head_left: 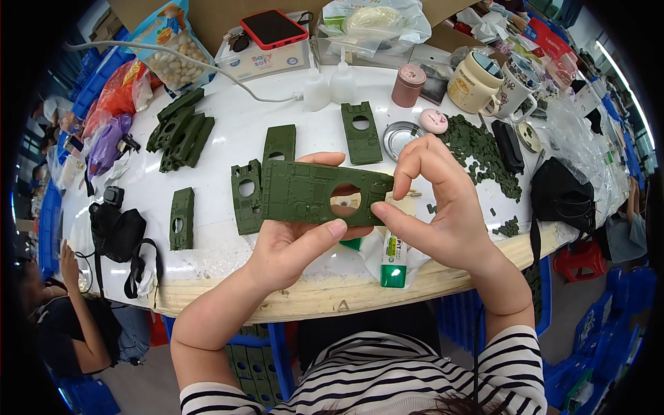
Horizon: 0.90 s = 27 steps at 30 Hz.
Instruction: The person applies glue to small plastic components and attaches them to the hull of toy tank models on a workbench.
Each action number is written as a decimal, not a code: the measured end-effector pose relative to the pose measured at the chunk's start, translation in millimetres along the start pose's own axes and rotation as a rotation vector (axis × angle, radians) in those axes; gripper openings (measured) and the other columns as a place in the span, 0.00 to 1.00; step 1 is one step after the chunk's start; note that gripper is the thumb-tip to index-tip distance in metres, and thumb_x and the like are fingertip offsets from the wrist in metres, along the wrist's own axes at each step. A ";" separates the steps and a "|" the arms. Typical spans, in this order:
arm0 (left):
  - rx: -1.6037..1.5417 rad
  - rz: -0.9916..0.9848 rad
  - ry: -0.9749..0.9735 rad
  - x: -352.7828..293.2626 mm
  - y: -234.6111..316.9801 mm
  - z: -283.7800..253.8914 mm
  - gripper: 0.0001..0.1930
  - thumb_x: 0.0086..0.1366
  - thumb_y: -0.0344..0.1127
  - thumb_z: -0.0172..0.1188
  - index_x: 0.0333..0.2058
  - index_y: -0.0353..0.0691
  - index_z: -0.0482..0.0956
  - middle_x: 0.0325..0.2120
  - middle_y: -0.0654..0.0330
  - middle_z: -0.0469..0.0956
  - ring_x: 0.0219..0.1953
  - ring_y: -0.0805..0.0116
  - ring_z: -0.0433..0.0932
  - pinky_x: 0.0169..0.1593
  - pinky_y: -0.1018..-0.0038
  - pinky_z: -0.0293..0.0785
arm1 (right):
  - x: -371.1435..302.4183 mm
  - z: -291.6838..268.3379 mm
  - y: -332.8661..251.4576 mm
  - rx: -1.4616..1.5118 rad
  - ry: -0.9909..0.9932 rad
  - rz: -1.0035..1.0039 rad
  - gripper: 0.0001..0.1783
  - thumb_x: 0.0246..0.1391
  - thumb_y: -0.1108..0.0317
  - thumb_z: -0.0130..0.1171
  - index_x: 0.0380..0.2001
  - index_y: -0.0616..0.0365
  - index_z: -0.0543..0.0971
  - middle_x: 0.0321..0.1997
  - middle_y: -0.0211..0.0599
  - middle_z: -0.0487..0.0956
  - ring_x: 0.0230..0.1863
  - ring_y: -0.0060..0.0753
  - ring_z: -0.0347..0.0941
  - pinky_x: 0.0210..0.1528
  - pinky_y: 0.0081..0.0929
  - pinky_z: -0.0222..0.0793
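My left hand (287, 252) holds a dark green plastic model vehicle hull (297, 190) above the table's front edge. Its thumb lies along the lower side and its fingers pass behind. A round hole pierces the hull, which also carries raised surface detail. The thumb and forefinger of my right hand (449, 214) close on the hull's right end; any tiny part between those fingertips is too small to make out. Below the hull, a white and green glue tube (394, 263) lies on a crumpled white tissue (370, 250). Similar green hulls lie beyond (361, 135) and to the left (182, 220).
A pile of small green parts (477, 149) spreads at right, beside a black case (508, 146), a pink tin (409, 86) and mugs (476, 83). White squeeze bottles (342, 84) stand at the back. Stacked hulls (183, 135) and a black bag (117, 225) lie left. Another person (76, 332) sits at far left.
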<state>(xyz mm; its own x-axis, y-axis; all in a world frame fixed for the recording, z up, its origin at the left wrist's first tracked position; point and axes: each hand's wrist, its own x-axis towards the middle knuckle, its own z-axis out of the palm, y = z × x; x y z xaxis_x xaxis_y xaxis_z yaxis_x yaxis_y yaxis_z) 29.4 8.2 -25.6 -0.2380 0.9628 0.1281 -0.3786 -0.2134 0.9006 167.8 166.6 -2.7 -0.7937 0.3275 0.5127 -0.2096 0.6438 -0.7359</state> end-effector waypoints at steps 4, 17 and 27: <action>-0.018 -0.009 0.011 -0.9 -0.9 0.2 0.32 0.62 0.24 0.50 0.63 0.42 0.48 0.55 0.48 0.64 0.57 0.57 0.68 0.55 0.59 0.72 | -0.6 0.9 -0.5 -0.002 -0.003 0.006 0.12 0.39 0.71 0.66 0.22 0.57 0.70 0.28 0.33 0.67 0.34 0.32 0.62 0.37 0.25 0.59; -0.090 -0.041 0.022 -2.4 2.4 -3.4 0.34 0.59 0.28 0.54 0.62 0.41 0.48 0.54 0.47 0.64 0.57 0.54 0.68 0.55 0.55 0.72 | -6.6 -19.2 -11.8 0.225 0.194 -0.354 0.04 0.48 0.73 0.57 0.29 0.56 0.73 0.28 0.32 0.70 0.31 0.31 0.64 0.37 0.29 0.60; -0.124 -0.057 -0.026 -0.9 3.2 -4.6 0.34 0.59 0.27 0.53 0.62 0.41 0.50 0.52 0.47 0.66 0.54 0.55 0.71 0.53 0.57 0.75 | -31.8 -42.4 -116.6 0.220 0.473 -1.295 0.12 0.55 0.64 0.49 0.22 0.58 0.71 0.18 0.21 0.67 0.13 0.15 0.58 0.25 0.10 0.61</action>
<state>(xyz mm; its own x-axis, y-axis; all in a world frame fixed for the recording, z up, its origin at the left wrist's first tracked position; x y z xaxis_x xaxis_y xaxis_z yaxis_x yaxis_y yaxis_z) 24.3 5.8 -24.7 -0.1901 0.9776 0.0906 -0.4986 -0.1756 0.8489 241.7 110.4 85.5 0.2872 -0.1816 0.9405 -0.7567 0.5590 0.3390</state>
